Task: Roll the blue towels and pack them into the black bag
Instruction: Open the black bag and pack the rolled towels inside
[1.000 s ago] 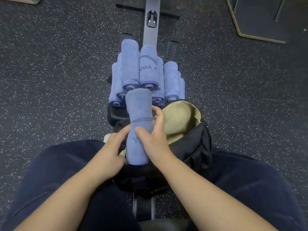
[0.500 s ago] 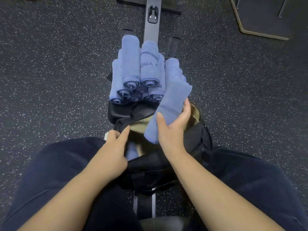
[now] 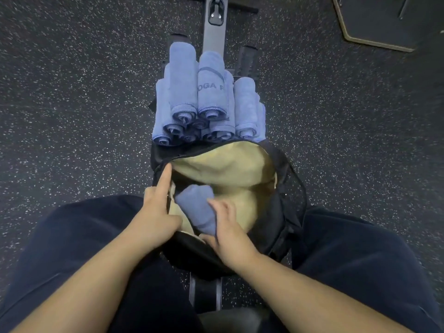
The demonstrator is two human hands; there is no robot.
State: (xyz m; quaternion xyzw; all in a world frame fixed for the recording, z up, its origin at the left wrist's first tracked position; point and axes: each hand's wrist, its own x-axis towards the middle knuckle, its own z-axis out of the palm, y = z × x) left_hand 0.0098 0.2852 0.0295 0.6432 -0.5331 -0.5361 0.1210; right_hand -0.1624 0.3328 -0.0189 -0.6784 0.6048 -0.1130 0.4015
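Rolled blue towel (image 3: 197,207) now down inside black bag (image 3: 283,212), no longer above its mouth; my right hand (image 3: 228,227) grips it, left hand (image 3: 153,210) pinches rim open. Towel stack (image 3: 206,99) behind still waits.

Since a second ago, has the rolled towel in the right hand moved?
Yes. The rolled towel went from above the black bag down into its tan-lined opening, toward the person and away from the towel stack; the right hand holds it.

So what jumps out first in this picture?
A stack of rolled blue towels lies on the bench just beyond the open black bag. In the bag's tan mouth, the right hand pushes one rolled towel down while the left hand holds the rim.
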